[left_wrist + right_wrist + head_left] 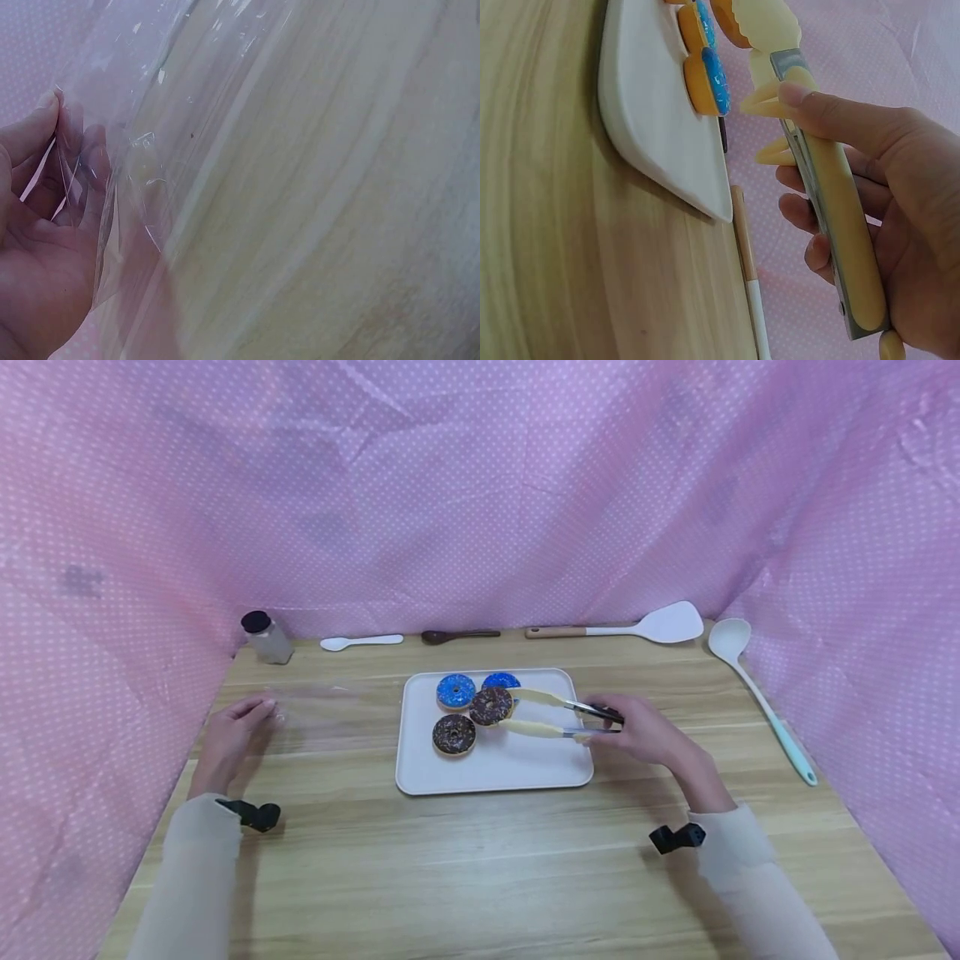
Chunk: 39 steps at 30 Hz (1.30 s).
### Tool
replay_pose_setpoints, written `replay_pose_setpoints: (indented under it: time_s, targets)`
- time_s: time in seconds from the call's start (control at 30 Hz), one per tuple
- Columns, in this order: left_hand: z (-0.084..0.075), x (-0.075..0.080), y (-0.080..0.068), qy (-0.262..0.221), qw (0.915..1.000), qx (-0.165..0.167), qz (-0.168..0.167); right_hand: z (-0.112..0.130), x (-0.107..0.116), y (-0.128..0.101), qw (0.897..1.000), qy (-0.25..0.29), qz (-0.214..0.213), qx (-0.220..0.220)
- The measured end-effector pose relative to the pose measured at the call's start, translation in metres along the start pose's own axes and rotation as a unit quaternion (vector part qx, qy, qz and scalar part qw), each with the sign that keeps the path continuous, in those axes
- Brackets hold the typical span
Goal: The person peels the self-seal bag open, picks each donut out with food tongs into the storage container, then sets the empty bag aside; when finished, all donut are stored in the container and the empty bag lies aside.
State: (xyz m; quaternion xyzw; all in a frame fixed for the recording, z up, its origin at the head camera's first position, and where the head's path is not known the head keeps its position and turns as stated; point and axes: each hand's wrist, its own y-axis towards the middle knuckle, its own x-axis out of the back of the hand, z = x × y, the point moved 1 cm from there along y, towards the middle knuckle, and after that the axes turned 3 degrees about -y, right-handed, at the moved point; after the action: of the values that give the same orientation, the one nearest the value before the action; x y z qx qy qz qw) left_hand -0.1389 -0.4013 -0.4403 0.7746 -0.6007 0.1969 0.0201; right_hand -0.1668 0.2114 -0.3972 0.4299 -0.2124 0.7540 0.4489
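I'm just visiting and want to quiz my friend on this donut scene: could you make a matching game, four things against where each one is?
Things:
1. tongs
2. clear plastic bag
3. ladle
4. white tray

Places:
A. lying at the table's right edge
B. in the left hand
C. middle of the table, under the donuts
D. in the right hand, closed on a chocolate donut

Pairs: 1-D, 2-B, 3-A, 4-C

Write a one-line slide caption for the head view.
Right hand grips tongs closed on a chocolate donut over the white tray; left hand holds a clear bag.
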Motion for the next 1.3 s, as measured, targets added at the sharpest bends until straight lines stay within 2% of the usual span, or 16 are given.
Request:
replay_pose_setpoints:
  time_s: [0.23,0.4,0.43,0.63,0.8,1.0,1.13,1.3]
  targets:
    - [0.001,0.001,0.0,-0.04,0.9992,0.0,0.001,-0.009,-0.004,-0.011,1.0,0.001,0.007,-0.004]
    - [0.003,0.002,0.001,-0.089,0.996,0.001,0.0,-0.014,-0.01,-0.015,0.999,-0.012,0.026,-0.029]
    - [0.003,0.002,0.001,-0.085,0.9964,-0.002,-0.002,-0.015,-0.011,-0.015,0.999,-0.014,0.03,-0.035]
    - [0.0,-0.001,0.0,-0.004,0.9996,-0.023,-0.014,-0.014,-0.013,-0.016,0.998,-0.008,0.043,-0.054]
    - [-0.005,-0.003,-0.005,0.049,0.9979,-0.041,-0.012,-0.013,-0.012,-0.016,0.996,-0.007,0.054,-0.064]
    - [-0.007,-0.005,-0.008,0.131,0.9902,-0.047,-0.002,-0.014,-0.013,-0.017,0.996,-0.017,0.059,-0.071]
    - [-0.007,-0.009,-0.007,0.169,0.9842,-0.051,0.005,-0.014,-0.013,-0.017,0.995,-0.022,0.062,-0.074]
    - [-0.007,-0.014,-0.005,0.203,0.9756,-0.083,0.011,-0.012,-0.014,-0.017,0.995,-0.026,0.068,-0.074]
